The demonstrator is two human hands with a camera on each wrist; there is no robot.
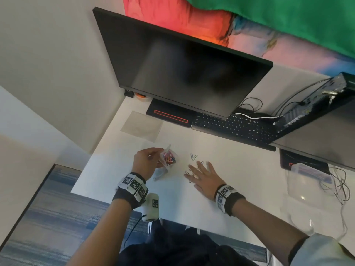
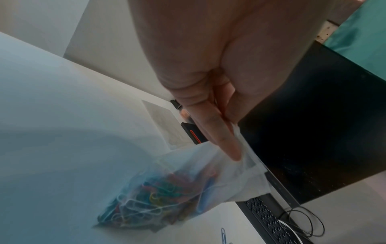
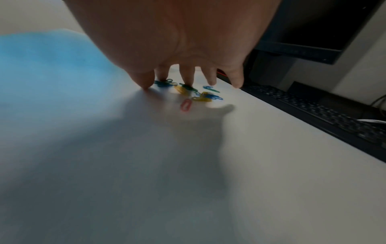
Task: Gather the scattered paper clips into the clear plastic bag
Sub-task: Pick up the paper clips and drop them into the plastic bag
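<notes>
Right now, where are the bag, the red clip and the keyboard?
bag [image 2: 167, 194], left wrist view, on its bulging middle full of clips.
red clip [image 3: 185, 105], right wrist view, on its loop.
keyboard [image 1: 236, 125], head view, on its middle keys.

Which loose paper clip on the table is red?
The red paper clip, lying alone on the table, nearest the wrist camera. The other loose ones by the right hand are blue, yellow or green.

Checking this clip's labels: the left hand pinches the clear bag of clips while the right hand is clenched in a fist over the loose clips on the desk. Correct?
Not quite. The right hand is spread flat, not a fist, fingers straight over the loose clips, as the right wrist view shows. The left hand does pinch the bag.
</notes>
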